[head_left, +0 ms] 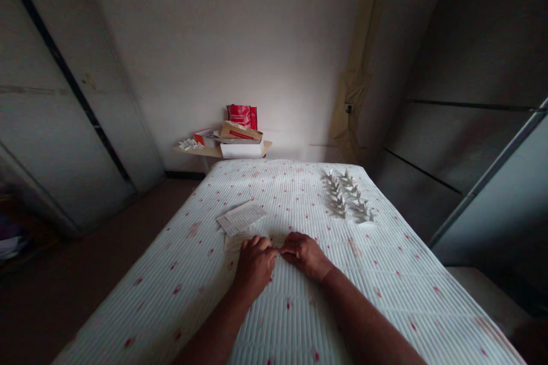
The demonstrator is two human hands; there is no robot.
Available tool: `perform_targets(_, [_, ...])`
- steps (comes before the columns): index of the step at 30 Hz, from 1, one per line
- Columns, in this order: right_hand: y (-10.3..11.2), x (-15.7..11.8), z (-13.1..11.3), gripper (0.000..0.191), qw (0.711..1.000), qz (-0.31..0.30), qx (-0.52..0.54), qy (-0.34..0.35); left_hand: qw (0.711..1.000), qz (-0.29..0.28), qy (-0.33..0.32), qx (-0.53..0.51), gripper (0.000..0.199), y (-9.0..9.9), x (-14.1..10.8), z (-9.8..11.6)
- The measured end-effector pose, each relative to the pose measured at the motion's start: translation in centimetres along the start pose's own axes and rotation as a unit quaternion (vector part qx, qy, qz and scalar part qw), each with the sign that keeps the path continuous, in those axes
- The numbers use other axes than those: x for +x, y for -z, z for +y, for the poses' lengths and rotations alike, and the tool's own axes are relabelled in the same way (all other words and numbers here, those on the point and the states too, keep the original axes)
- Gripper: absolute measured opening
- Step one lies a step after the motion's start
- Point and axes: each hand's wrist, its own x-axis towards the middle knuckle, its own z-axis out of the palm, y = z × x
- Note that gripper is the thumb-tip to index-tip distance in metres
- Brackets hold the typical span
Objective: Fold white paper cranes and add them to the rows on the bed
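Observation:
My left hand [257, 262] and my right hand [303, 252] meet low over the middle of the bed, fingers curled in a pinch. Between the fingertips a small bit of pale paper [279, 250] shows; most of it is hidden by the fingers, and its shape cannot be made out. Just beyond my left hand lie printed paper sheets [242, 217], loosely overlapping. Farther off to the right, several folded paper cranes [342, 197] stand in two rows on the cover.
A white ribbed bedspread [291, 319] with red spots covers the bed. Beyond its far edge, a small table [209, 151] holds a white box [242, 150], a red bag [242, 116] and more folded paper pieces [190, 144]. Dark cabinets [462, 125] stand along the right.

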Motion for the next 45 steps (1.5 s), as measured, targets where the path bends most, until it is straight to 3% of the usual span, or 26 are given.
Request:
perform_targets(23, [-0.15,0.06,-0.10,0.016,0.998,0.016,0.020,-0.056,0.999,-0.022,0.023,-0.007,0.021,0.00,0.35,0.01])
perform_targets(31, [0.23,-0.09,-0.47,0.010,0.996,0.027,0.079,-0.032,0.999,-0.025,0.022,-0.005,0.020,0.16,0.26,0.10])
perform_targets(45, [-0.02,0.42,-0.57,0.014,0.991,-0.005,0.099,-0.092,0.999,-0.008,0.041,-0.020,0.019,0.06,0.15,0.13])
